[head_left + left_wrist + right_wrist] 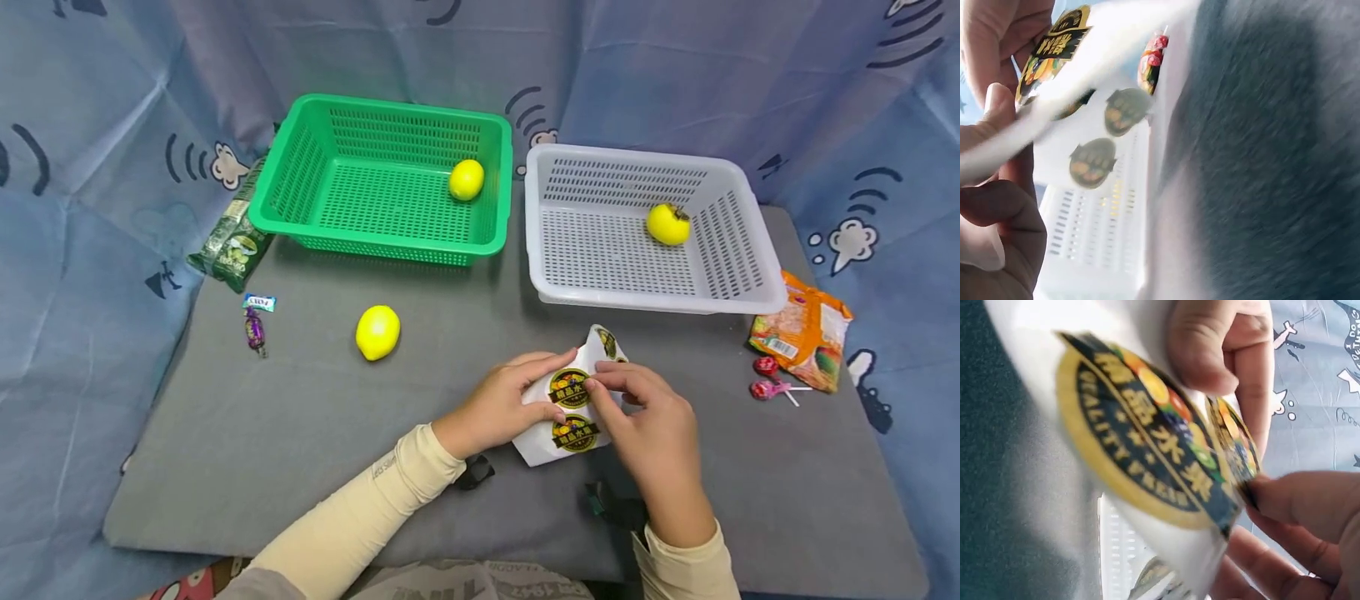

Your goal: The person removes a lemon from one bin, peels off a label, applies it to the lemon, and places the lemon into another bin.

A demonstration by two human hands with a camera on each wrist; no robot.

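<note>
My left hand [498, 408] grips sticker sheet [558, 442] near centre; right hand [652, 433] pinches a round sticker [570, 387] w/ fingertips.

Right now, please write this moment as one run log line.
left hand: holds sticker sheet | right hand: pinches sticker edge | lemon: on mat

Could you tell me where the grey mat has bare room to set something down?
The grey mat is free left of the left hand below the loose lemon, and along the front right. It is crowded by the lollipops.
</note>
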